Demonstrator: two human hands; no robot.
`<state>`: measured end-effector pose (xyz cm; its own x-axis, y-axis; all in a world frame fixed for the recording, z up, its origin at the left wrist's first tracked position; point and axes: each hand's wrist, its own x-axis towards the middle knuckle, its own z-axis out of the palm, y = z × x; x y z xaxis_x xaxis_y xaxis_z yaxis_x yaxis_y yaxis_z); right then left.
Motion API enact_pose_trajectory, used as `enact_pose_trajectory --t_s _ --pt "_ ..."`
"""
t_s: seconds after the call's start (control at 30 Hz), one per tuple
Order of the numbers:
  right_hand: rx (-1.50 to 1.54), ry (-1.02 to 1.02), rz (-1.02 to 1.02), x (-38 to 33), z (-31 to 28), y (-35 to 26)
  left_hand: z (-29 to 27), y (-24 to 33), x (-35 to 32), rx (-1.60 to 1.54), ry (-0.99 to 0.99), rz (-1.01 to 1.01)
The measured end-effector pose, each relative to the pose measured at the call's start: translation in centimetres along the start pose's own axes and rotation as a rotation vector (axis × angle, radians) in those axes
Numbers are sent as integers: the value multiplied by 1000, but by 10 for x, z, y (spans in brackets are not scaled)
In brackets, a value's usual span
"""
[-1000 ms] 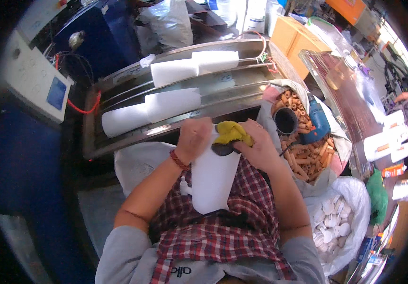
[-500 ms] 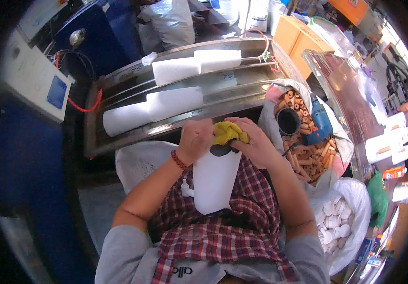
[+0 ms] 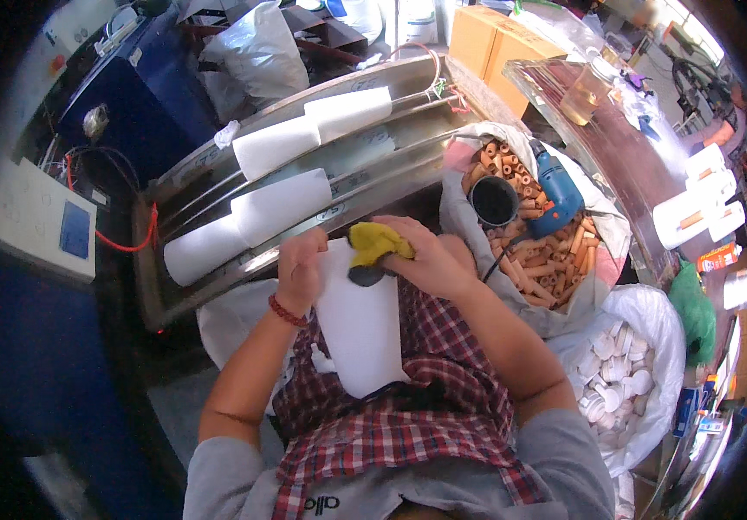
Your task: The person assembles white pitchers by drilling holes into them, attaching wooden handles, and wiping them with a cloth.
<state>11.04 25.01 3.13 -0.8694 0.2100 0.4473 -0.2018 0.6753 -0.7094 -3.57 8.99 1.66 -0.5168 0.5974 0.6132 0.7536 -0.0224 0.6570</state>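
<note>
Head cam, fisheye, looks down, close.

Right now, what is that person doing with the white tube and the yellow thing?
A person is sitting with a white tube resting on their checked lap. Their left hand grips the tube near its top end, and their right hand presses a yellow cloth against that end. In front of them, more white tubes lie on a metal rack. To their right, an open bag holds orange tubes, with a blue power drill lying on top.
</note>
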Motion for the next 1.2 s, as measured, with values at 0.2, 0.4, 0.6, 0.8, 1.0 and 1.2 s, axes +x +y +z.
enact_pose_trajectory --t_s 0.2,0.4,0.6,0.8,1.0,1.2 --pt "604 122 609 -46 -8 41 -32 15 9 -213 -254 -234" --pt "1474 484 583 -67 -3 53 -74 46 61 -22 -904 -160" --pt "1700 668 487 -91 0 81 -104 39 145 -100 -425 -323" --pt "1679 497 473 -85 7 96 -14 -100 187 -330 -53 -578" --pt "1814 387 441 -95 8 124 166 -145 165 -546 37 -684" --pt "1772 367 519 -101 9 131 270 -162 154 -801 249 -628"
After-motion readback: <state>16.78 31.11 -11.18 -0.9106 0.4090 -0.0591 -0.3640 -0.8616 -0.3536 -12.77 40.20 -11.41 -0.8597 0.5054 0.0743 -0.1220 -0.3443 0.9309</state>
